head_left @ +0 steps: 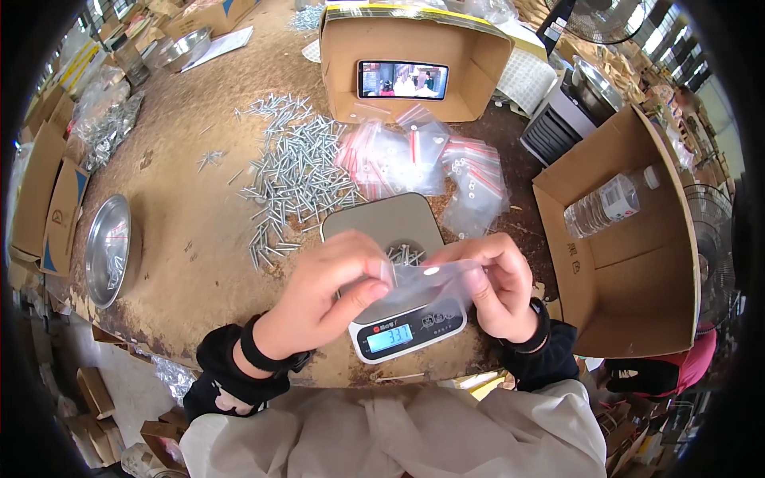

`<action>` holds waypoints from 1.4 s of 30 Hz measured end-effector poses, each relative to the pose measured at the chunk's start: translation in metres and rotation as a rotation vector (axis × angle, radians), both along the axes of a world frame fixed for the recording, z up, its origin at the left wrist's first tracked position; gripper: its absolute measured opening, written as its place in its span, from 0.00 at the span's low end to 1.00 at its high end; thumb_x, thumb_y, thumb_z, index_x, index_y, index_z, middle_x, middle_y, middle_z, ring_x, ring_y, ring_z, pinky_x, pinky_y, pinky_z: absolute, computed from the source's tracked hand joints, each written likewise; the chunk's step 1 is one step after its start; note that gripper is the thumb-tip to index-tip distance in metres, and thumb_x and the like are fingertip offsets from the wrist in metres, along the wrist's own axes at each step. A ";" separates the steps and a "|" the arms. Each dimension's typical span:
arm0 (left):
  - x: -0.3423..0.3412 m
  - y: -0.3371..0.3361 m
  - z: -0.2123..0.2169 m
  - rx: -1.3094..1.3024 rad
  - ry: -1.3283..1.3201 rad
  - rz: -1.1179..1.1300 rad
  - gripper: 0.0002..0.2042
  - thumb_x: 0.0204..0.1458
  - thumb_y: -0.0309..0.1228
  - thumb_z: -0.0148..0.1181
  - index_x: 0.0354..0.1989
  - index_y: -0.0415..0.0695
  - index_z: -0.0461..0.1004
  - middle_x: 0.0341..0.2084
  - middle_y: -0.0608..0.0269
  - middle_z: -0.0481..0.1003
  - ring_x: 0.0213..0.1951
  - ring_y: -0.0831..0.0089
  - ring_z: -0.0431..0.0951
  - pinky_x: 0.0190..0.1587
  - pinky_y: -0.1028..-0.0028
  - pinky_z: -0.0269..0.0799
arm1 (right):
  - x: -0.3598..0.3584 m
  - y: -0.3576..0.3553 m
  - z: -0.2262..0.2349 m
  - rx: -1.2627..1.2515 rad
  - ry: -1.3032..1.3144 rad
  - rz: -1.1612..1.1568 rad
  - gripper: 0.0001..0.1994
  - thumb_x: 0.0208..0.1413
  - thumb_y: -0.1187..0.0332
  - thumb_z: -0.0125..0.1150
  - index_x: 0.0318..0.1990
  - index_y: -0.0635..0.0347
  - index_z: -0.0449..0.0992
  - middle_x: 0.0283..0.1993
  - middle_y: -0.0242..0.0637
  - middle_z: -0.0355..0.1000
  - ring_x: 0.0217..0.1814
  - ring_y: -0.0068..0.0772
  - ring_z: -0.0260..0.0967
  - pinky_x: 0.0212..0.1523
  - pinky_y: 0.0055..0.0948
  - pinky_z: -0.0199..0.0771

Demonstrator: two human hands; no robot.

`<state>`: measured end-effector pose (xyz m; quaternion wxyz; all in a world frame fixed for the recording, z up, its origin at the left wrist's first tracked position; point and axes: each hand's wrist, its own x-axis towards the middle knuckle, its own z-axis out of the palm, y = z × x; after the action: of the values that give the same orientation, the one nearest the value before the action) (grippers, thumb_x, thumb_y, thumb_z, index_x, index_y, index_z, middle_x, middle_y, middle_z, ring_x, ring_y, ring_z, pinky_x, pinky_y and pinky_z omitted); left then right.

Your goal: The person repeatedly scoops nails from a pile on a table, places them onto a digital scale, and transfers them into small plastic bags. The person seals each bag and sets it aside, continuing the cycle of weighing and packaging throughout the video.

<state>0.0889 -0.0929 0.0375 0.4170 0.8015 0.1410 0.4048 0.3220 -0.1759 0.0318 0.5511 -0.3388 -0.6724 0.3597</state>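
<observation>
Between my hands a clear plastic zip bag [434, 280] is stretched out above a digital kitchen scale [374, 217]. My left hand [323, 291] pinches the bag's left edge, and my right hand [498, 283] grips its right side with thumb and fingers. Just beyond the bag, a small heap of screws [405, 255] rests on the scale's platform, partly hidden by the bag and hands. The scale's blue display is lit. Behind the scale lies a big loose pile of silver screws [299, 163], and beside it a stack of red-edged zip bags [386, 159].
A phone [402, 80] playing video leans inside an open cardboard box [339, 76] at the back. On the right, another cardboard box [629, 315] holds a water bottle [612, 203]. A steel bowl [96, 255] with a bag in it sits at the table's left edge.
</observation>
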 end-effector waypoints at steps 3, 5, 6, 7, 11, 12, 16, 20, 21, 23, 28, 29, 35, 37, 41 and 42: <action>0.003 -0.002 -0.001 0.241 0.021 0.004 0.09 0.50 0.31 0.67 0.28 0.42 0.72 0.25 0.62 0.72 0.31 0.60 0.73 0.31 0.65 0.68 | -0.005 0.003 0.006 0.133 -0.038 -0.103 0.08 0.68 0.68 0.51 0.46 0.64 0.69 0.43 0.50 0.77 0.44 0.41 0.77 0.46 0.38 0.77; 0.002 -0.009 0.003 0.304 0.069 -0.004 0.11 0.48 0.33 0.68 0.27 0.43 0.72 0.24 0.62 0.71 0.31 0.60 0.73 0.31 0.64 0.68 | -0.002 0.006 0.014 0.306 -0.199 -0.130 0.10 0.67 0.64 0.52 0.45 0.63 0.71 0.41 0.48 0.77 0.42 0.43 0.77 0.45 0.40 0.77; 0.005 -0.013 0.002 0.309 0.056 0.022 0.12 0.47 0.35 0.69 0.26 0.44 0.71 0.24 0.63 0.71 0.30 0.60 0.74 0.30 0.64 0.67 | -0.001 0.006 0.016 0.355 -0.294 -0.117 0.14 0.65 0.59 0.54 0.42 0.62 0.76 0.40 0.43 0.77 0.39 0.45 0.76 0.41 0.41 0.76; 0.006 -0.014 -0.001 0.300 0.087 0.010 0.12 0.47 0.35 0.69 0.26 0.44 0.71 0.23 0.62 0.71 0.30 0.60 0.74 0.29 0.64 0.67 | -0.003 0.007 0.019 0.427 -0.393 -0.055 0.10 0.61 0.63 0.60 0.42 0.61 0.77 0.38 0.38 0.76 0.36 0.41 0.74 0.36 0.38 0.75; 0.007 -0.018 -0.005 0.229 0.142 -0.101 0.11 0.52 0.34 0.66 0.27 0.43 0.70 0.23 0.60 0.70 0.29 0.58 0.73 0.29 0.63 0.67 | -0.018 -0.002 0.008 0.420 -0.479 -0.049 0.12 0.47 0.72 0.67 0.41 0.58 0.77 0.35 0.35 0.73 0.34 0.39 0.72 0.31 0.33 0.75; 0.007 -0.020 -0.003 0.205 0.142 -0.139 0.11 0.53 0.34 0.65 0.28 0.43 0.70 0.23 0.59 0.70 0.29 0.58 0.73 0.29 0.63 0.67 | -0.019 -0.003 0.007 0.417 -0.470 -0.058 0.12 0.47 0.72 0.67 0.41 0.58 0.77 0.35 0.35 0.73 0.35 0.39 0.72 0.32 0.33 0.75; 0.008 -0.025 -0.005 -0.157 0.039 -0.231 0.12 0.61 0.33 0.58 0.30 0.38 0.69 0.23 0.57 0.68 0.25 0.59 0.70 0.29 0.66 0.65 | -0.022 -0.003 0.010 0.444 -0.516 -0.110 0.13 0.47 0.72 0.67 0.42 0.57 0.77 0.35 0.35 0.73 0.39 0.41 0.74 0.33 0.34 0.76; 0.004 -0.021 0.001 -0.467 0.093 -0.336 0.11 0.65 0.30 0.53 0.31 0.35 0.68 0.22 0.58 0.67 0.24 0.67 0.67 0.28 0.70 0.63 | -0.022 -0.004 0.012 0.449 -0.616 -0.154 0.14 0.43 0.72 0.66 0.40 0.58 0.76 0.41 0.36 0.73 0.48 0.44 0.74 0.39 0.37 0.78; 0.003 -0.021 0.003 -0.528 0.108 -0.347 0.11 0.65 0.29 0.53 0.32 0.34 0.68 0.22 0.59 0.67 0.24 0.69 0.66 0.28 0.71 0.62 | -0.023 -0.003 0.014 0.454 -0.650 -0.177 0.13 0.43 0.72 0.66 0.40 0.58 0.76 0.42 0.36 0.73 0.51 0.44 0.73 0.43 0.38 0.78; 0.004 -0.024 0.000 -0.561 0.088 -0.316 0.09 0.62 0.26 0.54 0.31 0.34 0.69 0.22 0.63 0.67 0.25 0.78 0.65 0.28 0.73 0.61 | -0.024 -0.003 0.014 0.467 -0.688 -0.183 0.13 0.42 0.72 0.65 0.38 0.57 0.76 0.45 0.36 0.72 0.55 0.44 0.71 0.50 0.43 0.76; 0.003 -0.017 -0.013 -0.563 0.075 -0.302 0.07 0.58 0.24 0.56 0.29 0.34 0.71 0.20 0.68 0.66 0.25 0.84 0.63 0.26 0.75 0.60 | -0.026 -0.011 0.019 0.392 -0.595 0.058 0.08 0.47 0.73 0.62 0.36 0.56 0.76 0.47 0.34 0.72 0.61 0.42 0.67 0.69 0.55 0.59; 0.001 -0.014 -0.015 -0.571 0.108 -0.349 0.06 0.58 0.25 0.57 0.32 0.35 0.71 0.22 0.67 0.68 0.27 0.83 0.64 0.28 0.75 0.61 | -0.025 -0.012 0.019 0.374 -0.565 0.116 0.07 0.48 0.73 0.62 0.36 0.55 0.76 0.47 0.33 0.72 0.61 0.41 0.67 0.70 0.55 0.57; -0.001 -0.019 0.000 -0.720 -0.033 -0.494 0.23 0.51 0.32 0.68 0.53 0.39 0.67 0.43 0.58 0.69 0.46 0.74 0.68 0.46 0.71 0.65 | -0.024 -0.012 0.014 0.394 -0.595 0.109 0.04 0.53 0.73 0.62 0.35 0.54 0.73 0.49 0.33 0.76 0.66 0.41 0.64 0.74 0.57 0.47; -0.003 -0.020 0.003 -0.556 0.067 -0.594 0.31 0.48 0.34 0.72 0.59 0.40 0.63 0.49 0.56 0.67 0.52 0.70 0.67 0.52 0.70 0.63 | -0.025 -0.013 0.010 0.410 -0.618 0.076 0.04 0.53 0.72 0.63 0.35 0.53 0.74 0.52 0.33 0.77 0.67 0.42 0.65 0.75 0.56 0.45; -0.015 0.000 0.003 -0.357 0.178 -0.350 0.20 0.46 0.29 0.73 0.45 0.42 0.70 0.40 0.64 0.71 0.46 0.72 0.71 0.50 0.74 0.65 | -0.023 -0.011 0.013 0.444 -0.594 -0.023 0.09 0.53 0.68 0.64 0.42 0.52 0.79 0.55 0.32 0.77 0.66 0.44 0.65 0.75 0.55 0.42; -0.015 -0.002 0.003 -0.539 0.016 -0.243 0.16 0.45 0.25 0.71 0.38 0.44 0.70 0.36 0.68 0.72 0.43 0.75 0.72 0.48 0.75 0.65 | -0.021 -0.008 0.012 0.444 -0.611 -0.113 0.12 0.53 0.69 0.64 0.46 0.52 0.79 0.56 0.34 0.77 0.67 0.45 0.65 0.75 0.55 0.42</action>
<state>0.0743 -0.0947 0.0400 0.6590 0.6762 0.1497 0.2934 0.3012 -0.1837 0.0443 0.4043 -0.3395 -0.8474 0.0568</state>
